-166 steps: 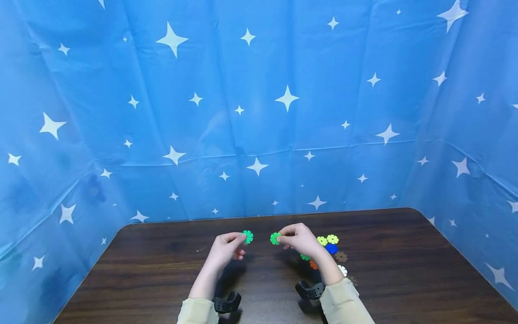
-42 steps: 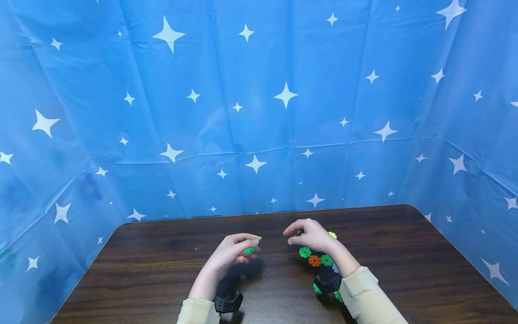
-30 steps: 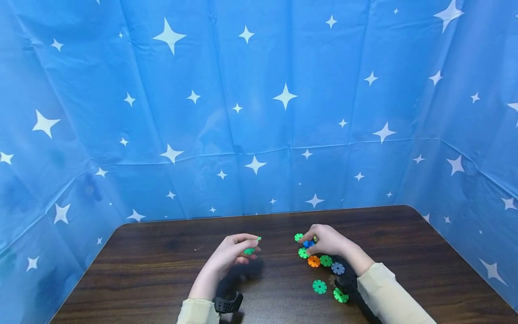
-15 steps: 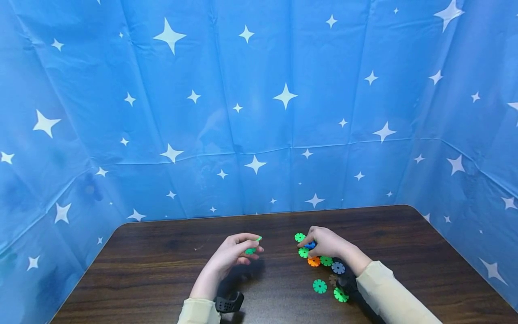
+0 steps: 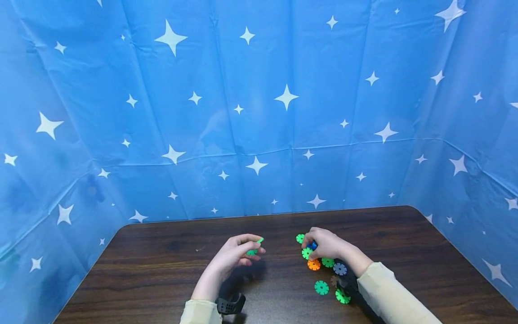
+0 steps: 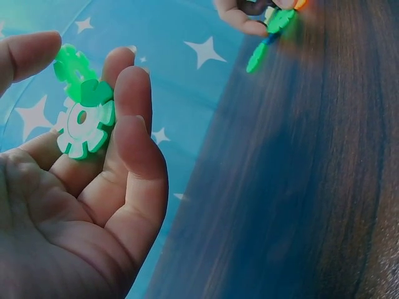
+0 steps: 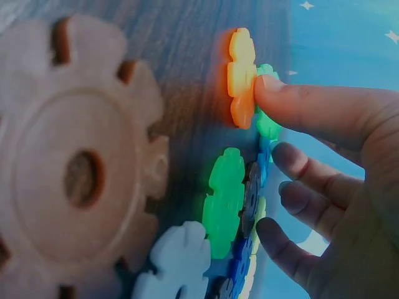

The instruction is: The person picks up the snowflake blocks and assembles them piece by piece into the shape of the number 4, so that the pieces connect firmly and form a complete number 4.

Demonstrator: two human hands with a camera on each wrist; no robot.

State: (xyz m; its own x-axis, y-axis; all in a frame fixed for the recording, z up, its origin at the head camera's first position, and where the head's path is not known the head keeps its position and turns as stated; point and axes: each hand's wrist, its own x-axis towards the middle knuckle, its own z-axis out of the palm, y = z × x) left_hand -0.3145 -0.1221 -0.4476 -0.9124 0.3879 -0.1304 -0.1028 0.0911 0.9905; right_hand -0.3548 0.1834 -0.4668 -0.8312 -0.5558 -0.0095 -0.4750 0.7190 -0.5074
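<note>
My left hand holds two interlocked green notched discs up off the table; in the left wrist view the upper green disc slots into the lower green disc, between thumb and fingers. My right hand is down over loose discs at the table's right. Its fingers are spread and slightly bent around a blue disc, partly hidden beneath them. In the right wrist view the thumb lies by an orange disc and a green disc; the fingertips are near the blue edge.
Around the right hand lie a green disc, a grey-blue disc and several others. A brown disc looms close in the right wrist view. The dark wood table ends at a blue star-patterned curtain.
Two separate green discs, one in each hand, are now joined in the left hand. The right hand has moved right and down onto the loose discs; the blue one has tilted and shifted slightly.
</note>
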